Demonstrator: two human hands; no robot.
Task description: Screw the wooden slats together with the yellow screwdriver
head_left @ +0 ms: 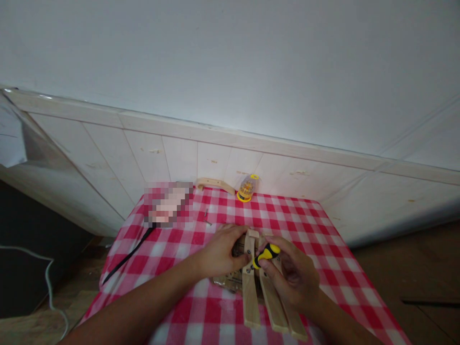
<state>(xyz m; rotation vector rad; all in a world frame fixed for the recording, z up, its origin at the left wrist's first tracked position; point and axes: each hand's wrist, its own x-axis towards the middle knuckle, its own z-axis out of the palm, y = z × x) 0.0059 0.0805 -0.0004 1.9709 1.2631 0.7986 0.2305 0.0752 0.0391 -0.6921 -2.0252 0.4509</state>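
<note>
My right hand (292,275) is closed round a yellow and black screwdriver (266,254), its tip pointing left at a light wooden slat (250,292). My left hand (223,250) is pinched against the upper end of that slat, fingers closed on it. Two more wooden slats (278,309) lie side by side under my right hand. The pieces rest on a clear plastic bag (230,280) on the red and white checked tablecloth (316,225).
A curved wooden piece (214,183) and a small clear and yellow bit holder (247,188) stand at the table's far edge by the white panelled wall. Loose screws (206,218) lie left of centre. A blurred patch and a black cable (127,256) are at the left.
</note>
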